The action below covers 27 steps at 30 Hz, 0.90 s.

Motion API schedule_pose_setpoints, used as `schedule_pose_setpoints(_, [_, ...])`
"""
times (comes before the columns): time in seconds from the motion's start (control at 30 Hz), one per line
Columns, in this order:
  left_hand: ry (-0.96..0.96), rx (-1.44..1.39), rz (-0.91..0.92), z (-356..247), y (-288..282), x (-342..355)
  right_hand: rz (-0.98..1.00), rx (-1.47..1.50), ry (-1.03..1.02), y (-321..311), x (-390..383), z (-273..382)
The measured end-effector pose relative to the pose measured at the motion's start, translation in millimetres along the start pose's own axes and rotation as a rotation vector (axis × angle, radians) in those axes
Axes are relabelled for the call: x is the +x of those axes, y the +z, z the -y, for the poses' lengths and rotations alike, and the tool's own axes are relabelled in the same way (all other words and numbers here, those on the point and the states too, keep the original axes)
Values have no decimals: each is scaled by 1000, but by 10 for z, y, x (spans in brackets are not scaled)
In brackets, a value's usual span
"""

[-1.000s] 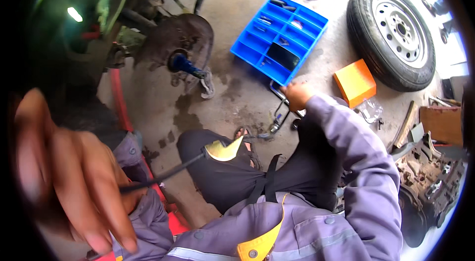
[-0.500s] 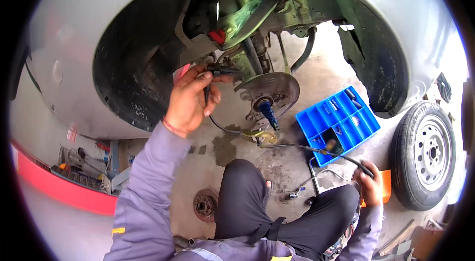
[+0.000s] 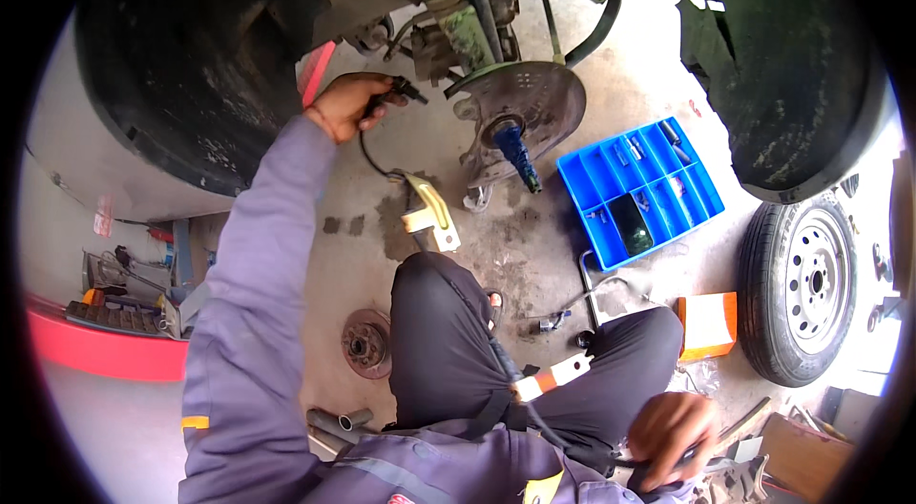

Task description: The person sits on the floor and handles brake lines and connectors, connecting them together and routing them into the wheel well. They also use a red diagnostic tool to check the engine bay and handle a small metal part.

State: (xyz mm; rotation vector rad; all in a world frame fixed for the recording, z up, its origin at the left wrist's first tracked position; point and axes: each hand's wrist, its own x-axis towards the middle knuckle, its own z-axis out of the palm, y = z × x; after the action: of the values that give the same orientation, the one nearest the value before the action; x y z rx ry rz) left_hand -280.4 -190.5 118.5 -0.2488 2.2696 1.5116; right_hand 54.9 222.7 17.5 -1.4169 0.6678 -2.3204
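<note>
My left hand (image 3: pixel 348 108) grips a black connector (image 3: pixel 408 92) on a thin cable, left of the rusty brake backing plate (image 3: pixel 549 103) and its blue-coated spindle (image 3: pixel 515 151). The cable (image 3: pixel 448 284) drapes down over my knee and carries a gold metal bracket (image 3: pixel 429 216) and, lower, a second pale bracket (image 3: pixel 563 372). Low at the right, by my lap, my right hand (image 3: pixel 673 437) is closed on the dark far part of that cable, whose end is hidden by my fingers. Overhead is the open wheel arch (image 3: pixel 200 65) with suspension parts (image 3: pixel 487 17).
Right of the spindle lies a blue compartment tray (image 3: pixel 601 189) with small parts, beside an orange box (image 3: pixel 706 323) and a wheel (image 3: pixel 816 284). A hub (image 3: pixel 365 344) and metal tubes (image 3: pixel 339 420) lie left of my knees. A red toolbox (image 3: pixel 105 351) stands far left.
The view shifted up into the wheel arch, then moved closer. My left hand rose to the arch's left of the backing plate. My right hand drew back toward my lap with the cable.
</note>
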Motion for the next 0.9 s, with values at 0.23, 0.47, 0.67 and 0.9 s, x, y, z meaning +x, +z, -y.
schedule_pose_setpoints(0.23, [126, -168, 544, 427, 355, 1247, 136, 344, 193, -200, 578, -1221])
schedule_pose_setpoints(0.47, [1593, 942, 229, 633, 585, 1749, -152, 371, 259, -233, 628, -1580])
schedule_pose_setpoints(0.67, [1111, 514, 437, 593, 720, 1907, -269, 348, 218, -402, 567, -1573])
schedule_pose_setpoints(0.9, [474, -126, 572, 459, 723, 1813, -426, 250, 304, -509, 666, -1510])
